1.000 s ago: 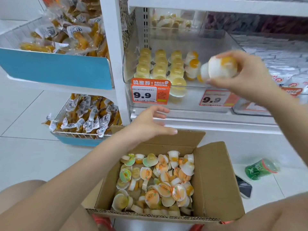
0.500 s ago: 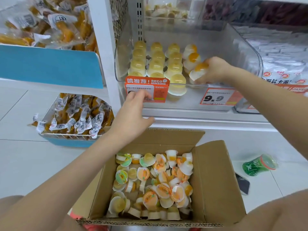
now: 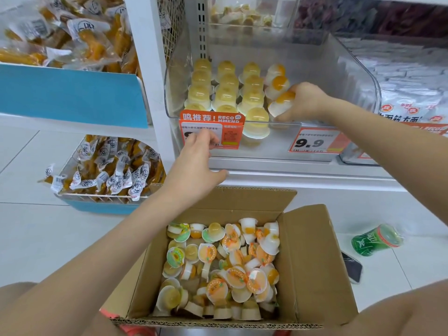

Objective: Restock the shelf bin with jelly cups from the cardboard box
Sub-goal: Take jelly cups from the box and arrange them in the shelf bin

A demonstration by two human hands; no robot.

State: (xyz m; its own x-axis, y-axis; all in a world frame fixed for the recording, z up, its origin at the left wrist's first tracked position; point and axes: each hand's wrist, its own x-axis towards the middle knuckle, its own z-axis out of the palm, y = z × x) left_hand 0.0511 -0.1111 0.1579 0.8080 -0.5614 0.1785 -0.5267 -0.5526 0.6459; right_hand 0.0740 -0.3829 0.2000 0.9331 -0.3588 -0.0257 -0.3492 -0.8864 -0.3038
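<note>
Step in hand — placing: right hand (image 3: 304, 101), fingers clamped on 1 jelly cup (image 3: 281, 104), sets it in the shelf bin (image 3: 358, 76), column 4. Left hand (image 3: 194, 166) — fingers curled at the price tag (image 3: 212, 130), grip unclear. Next: release, reach into the cardboard box (image 3: 312, 258).

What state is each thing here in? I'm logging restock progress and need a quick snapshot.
Cardboard box: flaps open, many jelly cups loose inside.
Shelf bin: partly filled, cups in rows on its left side.
Jelly cup: tilted, held inside the bin.
Right hand: fingers curled round that cup.
Left hand: fingers on the price tag at the bin's front.
Green bottle: lying on the floor.
</note>
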